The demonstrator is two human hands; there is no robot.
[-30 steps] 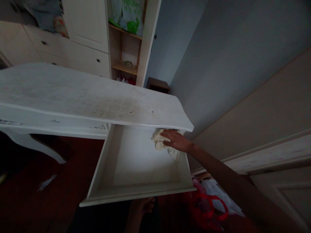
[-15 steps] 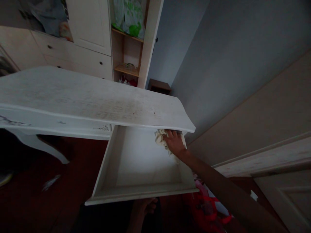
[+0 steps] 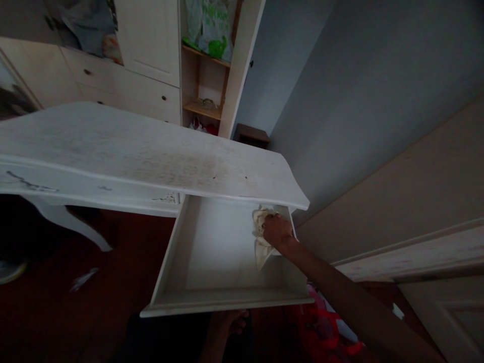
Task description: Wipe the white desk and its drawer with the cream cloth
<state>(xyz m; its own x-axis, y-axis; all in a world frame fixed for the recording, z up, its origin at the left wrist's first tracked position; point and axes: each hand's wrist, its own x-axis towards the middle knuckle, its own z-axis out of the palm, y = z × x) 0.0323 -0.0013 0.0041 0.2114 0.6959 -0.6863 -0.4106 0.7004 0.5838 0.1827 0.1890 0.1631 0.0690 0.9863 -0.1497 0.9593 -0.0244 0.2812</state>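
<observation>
My right hand [image 3: 278, 231] is closed on a crumpled cream cloth [image 3: 263, 254] and presses it inside the pulled-out drawer [image 3: 223, 242], near the back right corner. The cloth hangs out below the fingers onto the drawer's floor and right side. My left hand [image 3: 229, 322] is low, just under the drawer's front edge, its fingers loosely curled and a little apart with nothing seen in them. Part of that hand is hidden by the drawer front. The white desk [image 3: 260, 169] that holds the drawer has dark, smudgy stains on its top.
Behind the desk stands a white cabinet [image 3: 151, 40] with drawers and open shelves, where a green and white plastic bag [image 3: 212, 30] sits. A grey wall [image 3: 363, 91] runs along the right. A red bag [image 3: 325, 327] lies on the floor beside the drawer.
My right hand has drawn the cloth slightly toward me along the drawer's right side, and more of the cloth hangs down. The view has shifted a little; my left hand stays under the drawer front.
</observation>
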